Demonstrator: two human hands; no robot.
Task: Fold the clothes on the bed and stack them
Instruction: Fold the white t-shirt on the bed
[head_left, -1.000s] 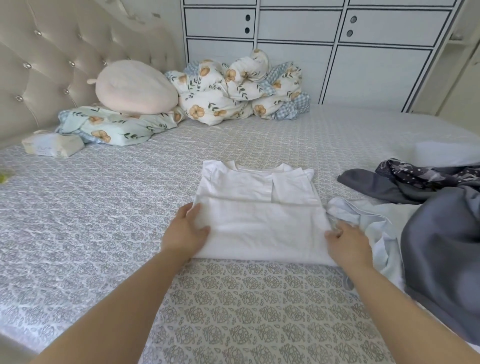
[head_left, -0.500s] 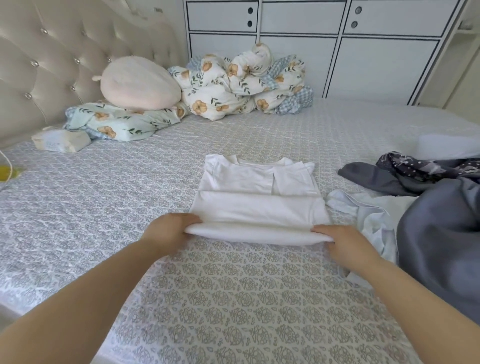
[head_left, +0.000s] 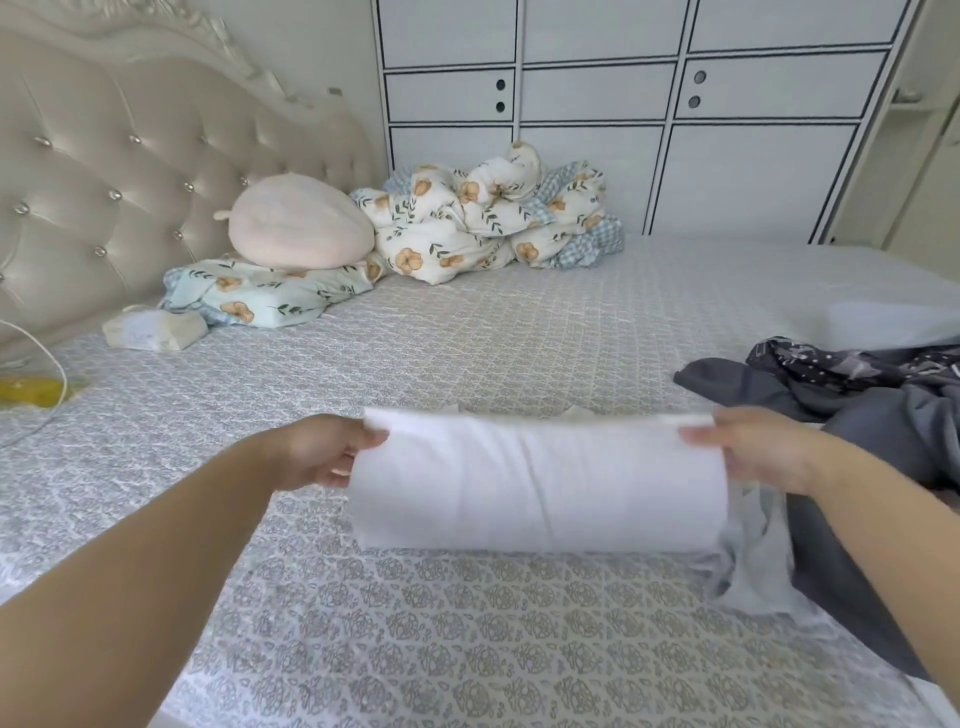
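Grey patterned bed cover (head_left: 467, 649), near edge: my left hand (head_left: 317, 452) and right hand (head_left: 753, 449) each pinch a top corner of the folded white shirt (head_left: 535, 483), raised mid-bed. Right edge: grey clothes pile (head_left: 883, 441). Far corner: floral bedding (head_left: 488, 218), pink cushion (head_left: 296, 221), tufted headboard (head_left: 104, 171), white cabinets (head_left: 675, 104).
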